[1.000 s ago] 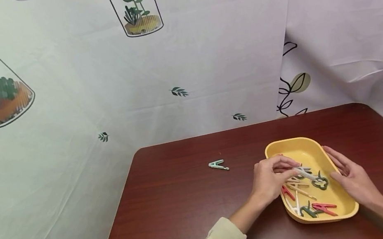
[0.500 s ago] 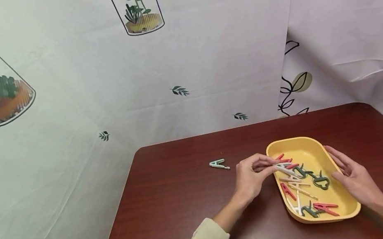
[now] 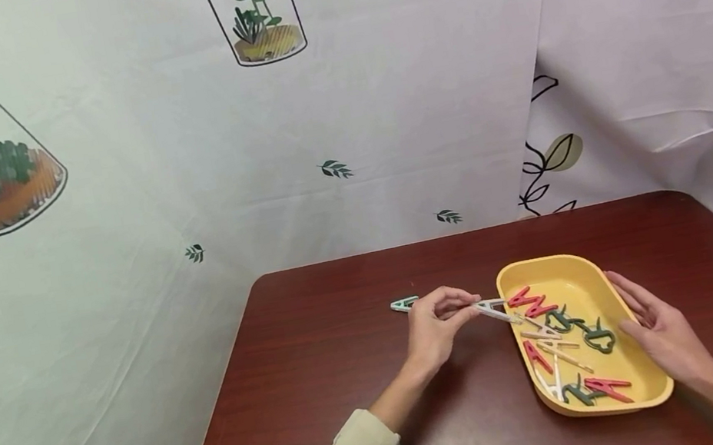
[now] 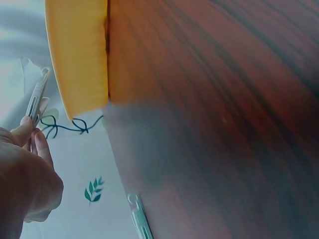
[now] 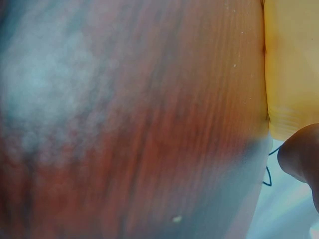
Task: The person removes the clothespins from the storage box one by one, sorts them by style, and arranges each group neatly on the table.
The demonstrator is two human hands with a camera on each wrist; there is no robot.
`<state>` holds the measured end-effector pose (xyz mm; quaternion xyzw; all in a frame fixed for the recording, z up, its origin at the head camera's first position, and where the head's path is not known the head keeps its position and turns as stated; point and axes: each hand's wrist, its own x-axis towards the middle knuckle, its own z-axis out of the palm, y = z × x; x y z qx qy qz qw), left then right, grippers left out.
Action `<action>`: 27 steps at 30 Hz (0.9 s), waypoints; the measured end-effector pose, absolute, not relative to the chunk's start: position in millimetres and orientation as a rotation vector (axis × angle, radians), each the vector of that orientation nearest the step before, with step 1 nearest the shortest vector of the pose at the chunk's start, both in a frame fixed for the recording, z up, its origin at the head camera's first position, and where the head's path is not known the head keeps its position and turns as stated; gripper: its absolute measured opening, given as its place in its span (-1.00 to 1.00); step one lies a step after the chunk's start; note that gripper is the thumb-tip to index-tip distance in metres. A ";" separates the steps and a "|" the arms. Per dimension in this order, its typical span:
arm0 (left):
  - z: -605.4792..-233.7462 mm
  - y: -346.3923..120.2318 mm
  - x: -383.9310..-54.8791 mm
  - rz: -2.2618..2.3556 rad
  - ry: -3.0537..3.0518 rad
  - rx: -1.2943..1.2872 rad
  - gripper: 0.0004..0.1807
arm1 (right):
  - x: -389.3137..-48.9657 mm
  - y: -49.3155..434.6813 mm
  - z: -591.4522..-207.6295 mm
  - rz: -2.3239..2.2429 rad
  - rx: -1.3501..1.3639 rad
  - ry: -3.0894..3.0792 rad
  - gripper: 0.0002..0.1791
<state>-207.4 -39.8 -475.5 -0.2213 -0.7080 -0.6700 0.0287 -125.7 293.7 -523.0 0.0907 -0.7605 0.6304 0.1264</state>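
My left hand (image 3: 436, 325) pinches a white clothespin (image 3: 495, 309) between thumb and fingers, just left of the yellow tray (image 3: 574, 267); the pin's far end overlaps the tray's rim in the head view. In the left wrist view the same clothespin (image 4: 36, 99) points up from the fingertips. My right hand (image 3: 665, 341) holds the tray's right side, thumb at the rim. Inside the tray lie several clothespins: red ones (image 3: 608, 386), pale beige ones (image 3: 563, 357), a white one (image 3: 555, 381) and dark green ones (image 3: 599, 336).
A mint green clothespin (image 3: 403, 304) lies on the dark red-brown table (image 3: 321, 352), partly hidden behind my left hand in the head view. Behind the table hangs a white cloth (image 3: 382, 117) printed with plants.
My left hand has lifted the white clothespin out from over the tray and moved left, toward the mint clothespin. The right hand has stayed at the tray's side.
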 end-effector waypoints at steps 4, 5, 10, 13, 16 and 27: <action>-477.0 -50.8 -210.3 -2.074 -2.192 -0.659 -0.83 | -125.3 294.3 -523.4 1.840 0.259 -2.213 -0.18; -477.8 -53.6 -210.9 -2.074 -2.194 -0.652 -0.83 | -125.3 294.4 -523.5 1.839 0.258 -2.213 -0.17; -480.2 -68.6 -214.0 -2.072 -2.205 -0.606 -0.82 | -125.8 294.7 -523.4 1.847 0.287 -2.199 -0.19; -481.2 -78.1 -216.5 -2.075 -2.207 -0.574 -0.82 | -126.0 294.9 -523.5 1.854 0.308 -2.189 -0.19; -482.5 -87.8 -218.7 -2.074 -2.209 -0.549 -0.81 | -126.0 295.2 -523.6 1.841 0.310 -2.197 -0.19; -490.8 -120.2 -225.3 -2.081 -2.214 -0.455 -0.80 | -125.5 294.7 -523.6 1.901 0.320 -2.167 -0.20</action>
